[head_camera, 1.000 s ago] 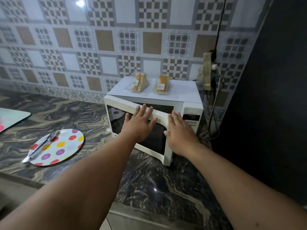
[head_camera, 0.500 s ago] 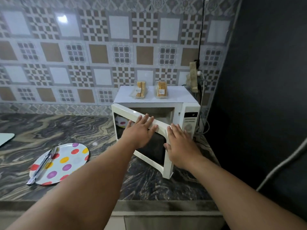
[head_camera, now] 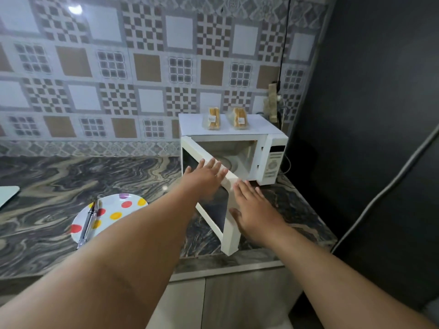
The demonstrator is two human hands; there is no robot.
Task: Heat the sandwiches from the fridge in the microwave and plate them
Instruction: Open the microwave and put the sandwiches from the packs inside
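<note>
A white microwave (head_camera: 273, 148) stands at the right end of the counter, its door (head_camera: 215, 207) swung wide towards me. Two packaged sandwiches, one on the left (head_camera: 212, 119) and one on the right (head_camera: 238, 118), sit on its top. My left hand (head_camera: 205, 178) lies flat with fingers spread on the door's outer face near the top edge. My right hand (head_camera: 253, 210) is spread flat by the door's free edge, on the inner side. Neither hand holds anything. A polka-dot plate (head_camera: 111, 213) lies on the counter at left, partly hidden by my left forearm.
Metal tongs (head_camera: 89, 222) rest on the plate's left side. A pale board corner (head_camera: 7, 194) shows at far left. A wall socket with cables (head_camera: 273, 103) hangs behind the microwave. A dark wall (head_camera: 368, 115) closes off the right. The marble counter edge (head_camera: 225, 265) runs below.
The microwave door has swung much further open, showing the empty cavity. Both hands followed the door outward, and the view has pulled back.
</note>
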